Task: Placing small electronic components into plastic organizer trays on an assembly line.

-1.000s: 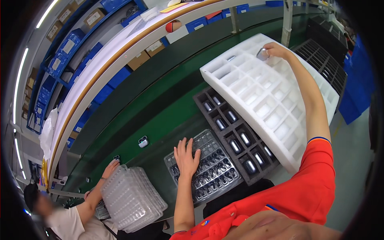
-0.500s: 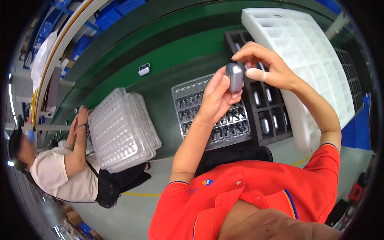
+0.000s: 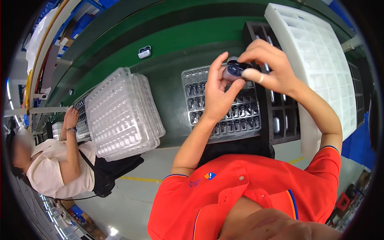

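Note:
A small silver earbud charging case (image 3: pixel 231 74), its lid raised and dark glossy inside showing, is held up in front of me. My left hand (image 3: pixel 219 96) grips it from the left between thumb and fingers. From the right, my right hand (image 3: pixel 272 68) pinches its edge, a pale cover on the thumb; whether earbuds sit inside I cannot tell. Below both hands lies a clear plastic tray (image 3: pixel 186 85) with rows of dark earbuds, partly hidden by my left arm. Right of it, a dark foam tray (image 3: pixel 279 139) holds several silver cases in its slots.
Another opened earbud case (image 3: pixel 145 52) lies on the green work surface (image 3: pixel 168 100). A stack of clear trays (image 3: pixel 120 116) stands at left, beside a co-worker (image 3: pixel 64 168) handling another tray. A large white compartment tray (image 3: pixel 306 32) leans over the right side.
The case was closed and upright in my left hand; now it is open and tilted. My right hand has come in from the right onto it. The view has shifted slightly.

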{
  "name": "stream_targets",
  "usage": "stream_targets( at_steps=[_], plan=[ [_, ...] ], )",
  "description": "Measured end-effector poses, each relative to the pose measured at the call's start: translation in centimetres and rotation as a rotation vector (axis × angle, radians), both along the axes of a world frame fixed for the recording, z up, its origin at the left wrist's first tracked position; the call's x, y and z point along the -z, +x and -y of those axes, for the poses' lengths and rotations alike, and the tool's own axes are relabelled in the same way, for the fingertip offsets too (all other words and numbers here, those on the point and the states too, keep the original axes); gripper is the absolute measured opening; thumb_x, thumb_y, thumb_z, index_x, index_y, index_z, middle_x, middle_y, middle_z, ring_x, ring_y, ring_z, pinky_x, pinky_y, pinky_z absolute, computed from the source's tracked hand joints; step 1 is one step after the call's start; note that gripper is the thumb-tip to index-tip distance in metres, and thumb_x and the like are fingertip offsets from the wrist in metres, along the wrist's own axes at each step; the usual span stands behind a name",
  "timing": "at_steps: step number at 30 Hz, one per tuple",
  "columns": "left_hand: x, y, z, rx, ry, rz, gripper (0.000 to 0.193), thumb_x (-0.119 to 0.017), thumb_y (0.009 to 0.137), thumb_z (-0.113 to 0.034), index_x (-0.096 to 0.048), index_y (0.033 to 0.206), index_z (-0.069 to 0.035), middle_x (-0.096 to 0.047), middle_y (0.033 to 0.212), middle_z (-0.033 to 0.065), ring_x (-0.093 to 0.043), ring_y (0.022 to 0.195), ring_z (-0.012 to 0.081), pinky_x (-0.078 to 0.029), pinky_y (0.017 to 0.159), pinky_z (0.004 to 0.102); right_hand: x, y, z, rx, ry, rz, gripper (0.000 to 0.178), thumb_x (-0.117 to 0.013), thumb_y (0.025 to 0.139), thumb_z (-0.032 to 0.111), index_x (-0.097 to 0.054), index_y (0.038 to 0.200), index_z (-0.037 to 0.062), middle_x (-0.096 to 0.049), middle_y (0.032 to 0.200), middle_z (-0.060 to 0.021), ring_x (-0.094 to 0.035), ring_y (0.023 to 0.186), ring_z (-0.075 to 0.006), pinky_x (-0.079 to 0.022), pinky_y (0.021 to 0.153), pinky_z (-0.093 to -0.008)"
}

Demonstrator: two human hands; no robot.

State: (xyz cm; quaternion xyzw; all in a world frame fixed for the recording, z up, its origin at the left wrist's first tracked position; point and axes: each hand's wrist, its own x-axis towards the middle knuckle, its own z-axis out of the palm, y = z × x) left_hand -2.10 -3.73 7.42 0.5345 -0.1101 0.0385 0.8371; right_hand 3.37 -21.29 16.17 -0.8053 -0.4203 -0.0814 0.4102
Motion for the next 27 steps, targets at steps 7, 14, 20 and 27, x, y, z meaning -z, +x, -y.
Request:
stream_targets(
  at_steps=[7,14,20,27],
  plan=[
    [-0.1,1.4,-2.3,-0.269,0.562,0.267,0.063,-0.076,0.082,-0.005,-0.051,0.141,-0.004,-0.065,0.118,0.0174,-0.068,0.087,0.0213,-0.055,0.080,0.0333,1.6,2.5,-2.8,-0.111,-0.026,-0.058,0.020,-0.074,0.081,0.009,-0.065,0.096,0.0007,-0.056,0.092,-0.0068,-0.055,0.083,-0.0196,-0.046,0.072,-0.0310],
    [2.7,4.9,-5.8,-0.238,0.645,0.077,0.065,-0.076,0.082,-0.010,-0.050,0.141,-0.005,-0.069,0.089,0.0077,-0.065,0.077,0.0139,-0.053,0.077,0.0303,4.2,5.8,-1.4,0.129,-0.041,-0.298,0.016,-0.070,0.087,0.011,-0.065,0.098,0.0012,-0.057,0.090,-0.0016,-0.055,0.080,-0.0098,-0.047,0.073,-0.0252],
    [8.0,14.8,-9.6,-0.460,0.615,-0.184,0.060,-0.076,0.079,-0.016,-0.052,0.133,-0.005,-0.070,0.105,0.0160,-0.069,0.092,0.0228,-0.054,0.084,0.0342,9.4,3.4,-0.2,-0.031,-0.519,-0.364,0.013,-0.070,0.083,0.008,-0.065,0.091,-0.0002,-0.060,0.086,-0.0105,-0.063,0.076,-0.0218,-0.052,0.070,-0.0338],
    [10.3,20.2,-11.7,-0.443,1.009,-0.174,0.056,-0.076,0.079,-0.021,-0.056,0.131,-0.010,-0.069,0.114,0.0202,-0.066,0.106,0.0374,-0.050,0.095,0.0432,11.8,3.0,-1.7,-0.025,-0.489,-0.294,0.014,-0.069,0.084,0.010,-0.065,0.095,0.0018,-0.063,0.090,-0.0118,-0.065,0.083,-0.0293,-0.052,0.076,-0.0399]
  ],
)
